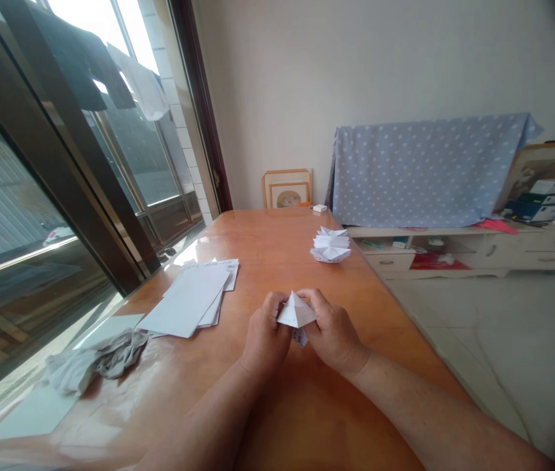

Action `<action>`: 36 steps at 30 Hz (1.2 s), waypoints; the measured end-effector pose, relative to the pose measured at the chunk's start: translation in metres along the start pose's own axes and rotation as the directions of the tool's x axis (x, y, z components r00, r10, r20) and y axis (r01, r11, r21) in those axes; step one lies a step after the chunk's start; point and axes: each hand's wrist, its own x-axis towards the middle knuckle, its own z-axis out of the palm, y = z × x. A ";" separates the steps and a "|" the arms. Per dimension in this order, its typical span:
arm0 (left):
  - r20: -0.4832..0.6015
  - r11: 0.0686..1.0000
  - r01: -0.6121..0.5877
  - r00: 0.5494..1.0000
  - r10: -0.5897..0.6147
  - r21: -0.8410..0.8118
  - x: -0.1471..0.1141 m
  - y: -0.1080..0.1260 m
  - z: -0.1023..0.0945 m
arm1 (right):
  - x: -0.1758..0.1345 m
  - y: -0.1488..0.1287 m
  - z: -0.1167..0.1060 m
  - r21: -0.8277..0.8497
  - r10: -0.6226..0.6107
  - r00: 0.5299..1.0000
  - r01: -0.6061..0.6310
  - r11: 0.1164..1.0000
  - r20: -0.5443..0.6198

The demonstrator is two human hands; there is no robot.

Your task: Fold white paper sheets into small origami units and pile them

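Note:
A small piece of folded white paper [296, 310] is held up over the table between my two hands, its pointed peak facing up. My left hand [268, 332] grips its left side, thumb and fingers closed on the edge. On the other side, my right hand [335, 332] pinches the right edge the same way. A flap with printed marks hangs below the peak, between the hands. Farther along the table, toward the right edge, sit several folded white paper boats [330, 246] nested together.
On the left of the wooden table [277, 261] lie a stack of white sheets [191, 297] and a crumpled grey cloth [120, 353]. A small white box [319, 209] stands at the far end. Beyond are a framed picture [287, 190] and a cabinet [497, 252] beside a polka-dot cloth [424, 173].

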 end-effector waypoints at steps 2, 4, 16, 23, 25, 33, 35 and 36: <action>-0.044 0.996 0.043 0.998 -0.046 -0.075 0.000 0.004 -0.001 | 0.000 -0.002 -0.001 0.013 0.016 1.000 -0.015 1.000 -0.007; -0.053 0.983 0.078 0.995 -0.088 -0.165 0.001 0.006 -0.001 | 0.000 -0.004 -0.002 0.020 0.021 1.000 -0.021 1.000 -0.012; 0.243 0.826 0.397 0.915 -0.323 -0.400 0.006 0.006 0.002 | 0.005 0.011 0.000 0.033 0.097 0.995 -0.096 0.995 -0.013; 0.248 0.808 0.391 0.918 -0.309 -0.440 0.008 0.001 0.001 | 0.009 0.026 0.006 0.171 0.204 0.979 -0.204 0.964 0.012; 0.257 0.762 0.421 0.907 -0.335 -0.492 0.009 0.003 -0.002 | 0.009 0.026 0.008 0.292 0.267 0.961 -0.278 0.915 0.077; 0.256 0.812 0.395 0.915 -0.311 -0.429 0.008 0.002 -0.007 | 0.010 0.033 0.011 0.361 0.320 0.935 -0.355 0.862 0.154; 0.248 0.837 0.390 0.917 -0.314 -0.384 0.007 -0.001 -0.005 | 0.010 0.033 0.009 0.225 0.268 0.963 -0.268 0.937 0.034; 0.252 0.849 0.384 0.917 -0.308 -0.362 0.007 -0.003 -0.004 | 0.010 0.032 0.008 0.167 0.227 0.974 -0.220 0.961 -0.019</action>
